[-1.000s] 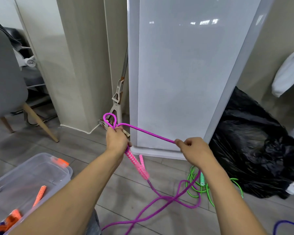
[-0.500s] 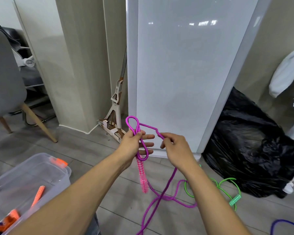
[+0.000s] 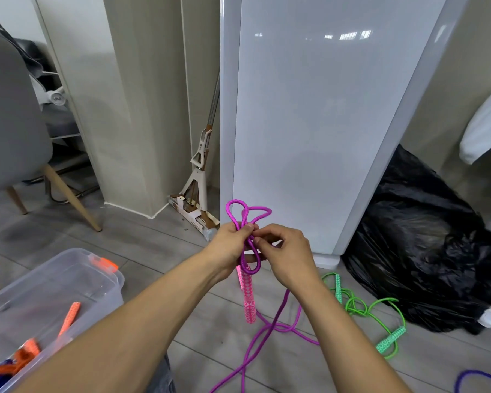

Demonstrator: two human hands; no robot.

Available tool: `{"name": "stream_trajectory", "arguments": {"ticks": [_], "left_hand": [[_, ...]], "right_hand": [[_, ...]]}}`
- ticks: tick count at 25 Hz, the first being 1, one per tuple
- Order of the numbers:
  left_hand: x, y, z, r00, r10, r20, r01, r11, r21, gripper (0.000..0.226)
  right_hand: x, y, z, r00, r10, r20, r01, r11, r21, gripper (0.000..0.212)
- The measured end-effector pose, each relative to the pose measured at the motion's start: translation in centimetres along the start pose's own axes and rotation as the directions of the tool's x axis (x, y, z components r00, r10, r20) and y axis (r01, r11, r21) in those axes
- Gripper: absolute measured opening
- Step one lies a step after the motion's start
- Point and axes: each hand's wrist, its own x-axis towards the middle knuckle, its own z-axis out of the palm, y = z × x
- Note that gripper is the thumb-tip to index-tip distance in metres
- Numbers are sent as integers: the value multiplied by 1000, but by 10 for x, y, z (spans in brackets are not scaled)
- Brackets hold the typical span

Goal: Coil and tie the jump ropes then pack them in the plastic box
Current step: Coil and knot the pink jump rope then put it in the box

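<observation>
A purple jump rope (image 3: 248, 214) is held up in front of me, with two small loops standing above my fists. My left hand (image 3: 229, 245) grips the gathered loops, and the pink handles (image 3: 247, 297) hang straight down below it. My right hand (image 3: 288, 255) pinches the same rope right beside the left hand. The rest of the purple rope trails down onto the floor. A clear plastic box (image 3: 102, 279) with an orange latch stands at lower left and holds an orange jump rope (image 3: 30, 346). A green jump rope (image 3: 360, 307) lies loose on the floor at right.
A white appliance (image 3: 309, 123) stands directly ahead, with a mop (image 3: 199, 177) leaning to its left. A black rubbish bag (image 3: 425, 251) sits at right, a grey chair (image 3: 9, 123) at far left. A dark purple rope (image 3: 476, 378) shows at the bottom right corner.
My right hand has moved left from an arm's spread to meet the left hand, adding a second loop of purple rope. The handles now hang straight down.
</observation>
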Motion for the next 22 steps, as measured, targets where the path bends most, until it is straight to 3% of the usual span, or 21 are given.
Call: {"name": "stream_trajectory", "arguments": {"ticks": [3,6,8,10,12,14,17,19,22], "left_hand": [[3,7,-4,997,43,-56,-50,991,-120,12],[12,13,-12,989,17,-144,-64,943,-328,15],[23,13,-21,978,-17,-208,-77,896,-438,23],[33,13,-31,956,-32,-293,-97,905,-415,27],[38,13,-40,924,57,-379,-160,956,-247,27],[38,16,-46,898,181,-402,-216,975,-45,25],[38,17,-49,881,313,-355,-231,939,254,13],[36,13,-45,899,328,-291,-204,901,383,20],[23,9,-32,955,276,-113,-217,902,372,27]], "right_hand": [[0,-2,0,991,4,131,6,997,-74,30],[1,-3,-7,987,80,136,-59,987,-150,12],[2,0,-15,960,121,251,-87,986,-144,14],[3,4,-26,886,202,417,-137,974,-181,20],[4,10,-40,806,322,497,-197,937,-287,23],[9,17,-55,826,411,387,-222,867,-446,25],[16,26,-74,936,351,-31,-297,739,-605,27],[16,22,-73,965,220,-143,-263,800,-539,26],[15,11,-61,991,100,-92,-123,945,-304,22]]}}
